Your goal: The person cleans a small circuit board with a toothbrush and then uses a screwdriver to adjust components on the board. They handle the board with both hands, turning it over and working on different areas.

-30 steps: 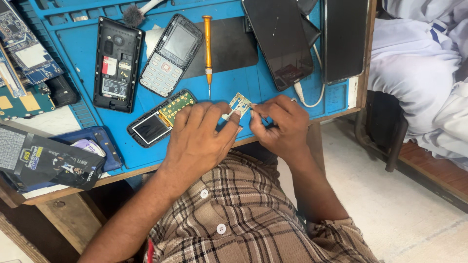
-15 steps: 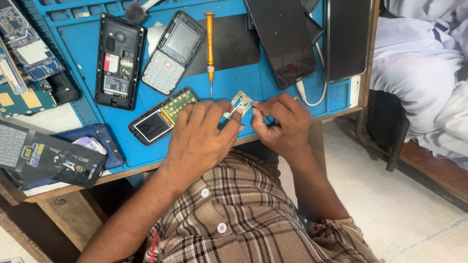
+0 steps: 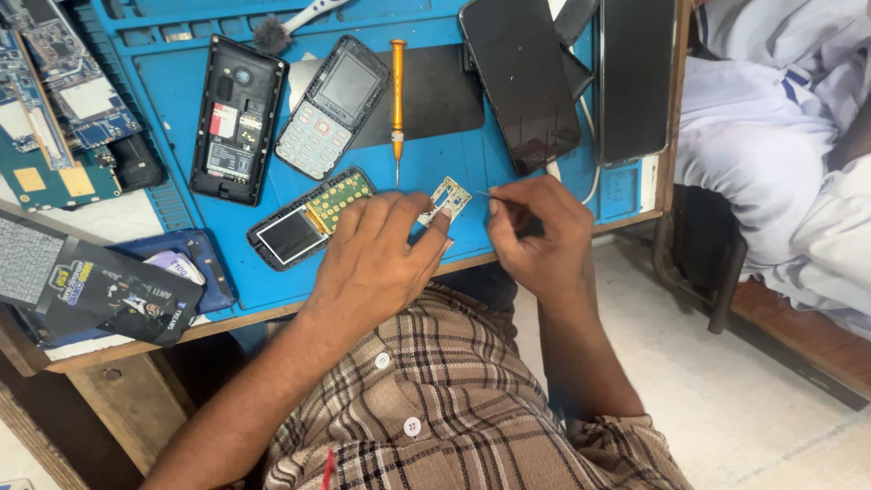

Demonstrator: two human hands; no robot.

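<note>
1. Left hand (image 3: 376, 259) rests on the blue mat (image 3: 181, 100), fingers curled, thumb and fingertips pinching a small pale board (image 3: 447, 198) near the mat's front edge.
2. Right hand (image 3: 535, 231) just right of the board, fingers pressed together around a thin metal tool (image 3: 485, 193); tip points left toward the board, contact unclear.
3. Open phone body (image 3: 308, 216) with yellow keypad contacts lies just left of the left hand, partly under its fingers.
4. Orange screwdriver (image 3: 397, 100) upright on the mat above the hands.
5. Grey keypad phone (image 3: 331, 107) and black back shell (image 3: 234, 118) further left.
6. Two dark phones (image 3: 522, 82) at upper right.
7. Green boards (image 3: 54, 109) at far left.
8. Another person's white clothing (image 3: 780, 136) at right.
</note>
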